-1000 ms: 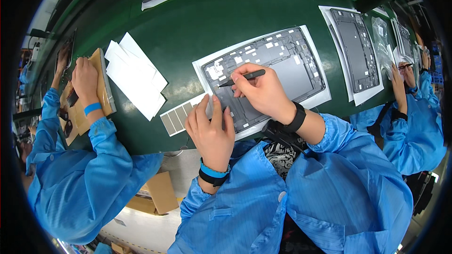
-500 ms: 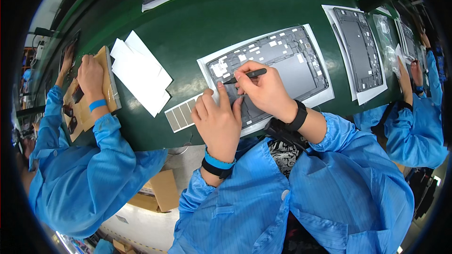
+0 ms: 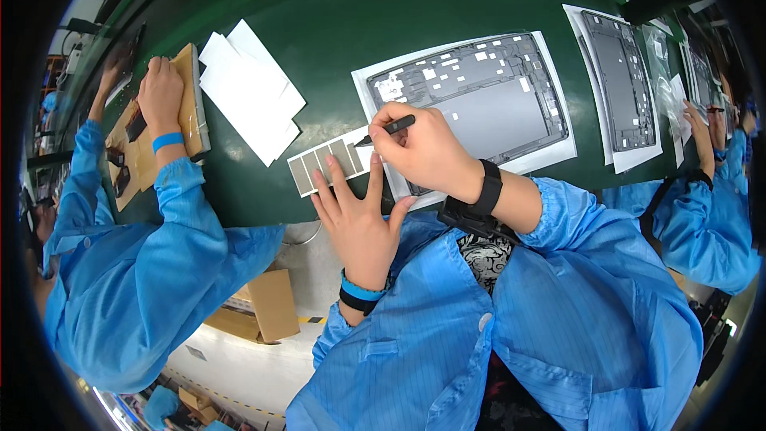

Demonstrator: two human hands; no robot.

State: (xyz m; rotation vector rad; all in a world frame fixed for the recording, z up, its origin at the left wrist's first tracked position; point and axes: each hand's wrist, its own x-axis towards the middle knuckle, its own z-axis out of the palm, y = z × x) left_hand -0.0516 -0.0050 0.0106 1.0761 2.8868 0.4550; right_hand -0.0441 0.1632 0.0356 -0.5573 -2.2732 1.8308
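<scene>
Pinched in my right hand [image 3: 427, 152] is a pair of black tweezers [image 3: 396, 125]. Their tip meets a white backing strip [image 3: 365, 134] beside its row of grey rectangular adhesive pieces [image 3: 320, 163]. My left hand [image 3: 359, 219] lies with fingers spread, the fingertips on the strip and the thumb pointing right; it holds nothing. Behind my right hand, a dark grey tablet-like housing [image 3: 495, 120] with small white patches rests on a white sheet [image 3: 565, 148]. My right hand and forearm cover the housing's near left part.
White papers [image 3: 251, 92] lie to the left on the green table [image 3: 319, 48]. Another housing [image 3: 618, 84] stands to the right on paper, near a clear plastic bag [image 3: 659, 60]. Co-workers' hands are at both sides, one over a brown cardboard tray [image 3: 191, 100].
My right hand has moved left with the tweezers, from the housing to the backing strip. My left hand has shifted down and left off the housing, its fingers spreading over the strip.
</scene>
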